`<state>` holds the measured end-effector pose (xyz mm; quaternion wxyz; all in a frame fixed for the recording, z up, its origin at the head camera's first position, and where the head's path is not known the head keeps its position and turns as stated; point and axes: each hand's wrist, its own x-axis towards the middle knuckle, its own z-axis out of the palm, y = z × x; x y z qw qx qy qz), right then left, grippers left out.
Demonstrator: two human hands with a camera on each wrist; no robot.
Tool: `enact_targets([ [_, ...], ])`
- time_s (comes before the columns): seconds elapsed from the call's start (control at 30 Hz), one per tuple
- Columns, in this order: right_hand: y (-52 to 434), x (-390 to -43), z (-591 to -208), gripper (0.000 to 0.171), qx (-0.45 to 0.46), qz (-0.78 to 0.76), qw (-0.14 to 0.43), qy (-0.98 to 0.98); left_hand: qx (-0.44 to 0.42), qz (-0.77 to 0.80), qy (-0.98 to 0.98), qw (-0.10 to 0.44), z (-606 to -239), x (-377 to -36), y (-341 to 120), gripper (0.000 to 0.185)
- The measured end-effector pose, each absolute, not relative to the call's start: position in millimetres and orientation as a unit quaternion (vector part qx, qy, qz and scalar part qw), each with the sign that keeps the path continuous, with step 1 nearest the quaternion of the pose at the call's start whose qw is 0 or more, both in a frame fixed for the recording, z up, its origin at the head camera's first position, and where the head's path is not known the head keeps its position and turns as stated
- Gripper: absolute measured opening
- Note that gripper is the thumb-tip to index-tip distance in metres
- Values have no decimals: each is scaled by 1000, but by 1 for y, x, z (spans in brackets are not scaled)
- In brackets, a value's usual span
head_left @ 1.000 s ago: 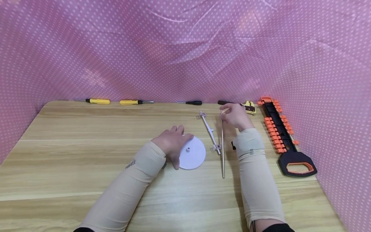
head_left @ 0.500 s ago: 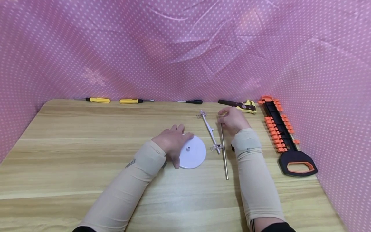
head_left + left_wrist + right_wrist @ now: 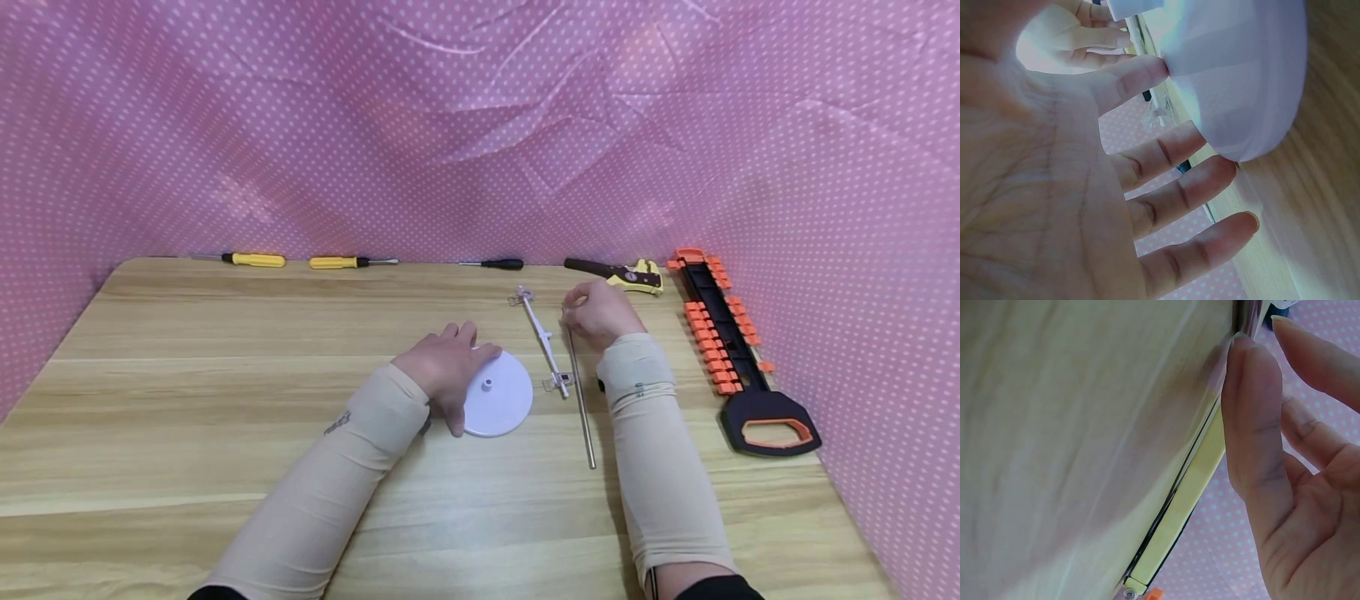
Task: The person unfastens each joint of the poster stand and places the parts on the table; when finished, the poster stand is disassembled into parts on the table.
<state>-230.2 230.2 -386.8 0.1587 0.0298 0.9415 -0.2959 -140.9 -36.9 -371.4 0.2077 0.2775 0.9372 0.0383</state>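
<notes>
A round white disc (image 3: 501, 404) with a small raised hub lies on the table, with my left hand (image 3: 448, 375) spread over its left edge. In the left wrist view, extended fingers (image 3: 1179, 187) touch or lie close to the rim. Near the back, my right hand (image 3: 600, 312) pinches the far end of a thin metal rod (image 3: 581, 400) between thumb and fingertips. The rod slants toward the front of the table. Just left of it lies a white bar (image 3: 542, 337) with clear plastic pieces at both ends.
Along the back edge lie yellow-handled screwdrivers (image 3: 257, 260), a black-handled screwdriver (image 3: 504, 264) and a yellow-and-black wire stripper (image 3: 628, 277). At the right is a black rack (image 3: 723, 325) with orange clips. A pink dotted cloth (image 3: 480, 125) encloses the wooden table (image 3: 187, 417).
My right hand has moved slightly left and toward the front with the rod. The rod's near end has swung right. My left hand and the disc have stayed in place.
</notes>
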Motion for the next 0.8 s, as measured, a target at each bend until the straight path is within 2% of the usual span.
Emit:
enact_targets([
  [0.57, 231, -228, -386, 33, 44, -310, 178, 933, 284, 43, 934, 211, -370, -140, -38, 127],
  [0.8, 233, -224, -377, 35, 13, -292, 149, 945, 285, 51, 933, 213, -371, -141, -41, 127],
])
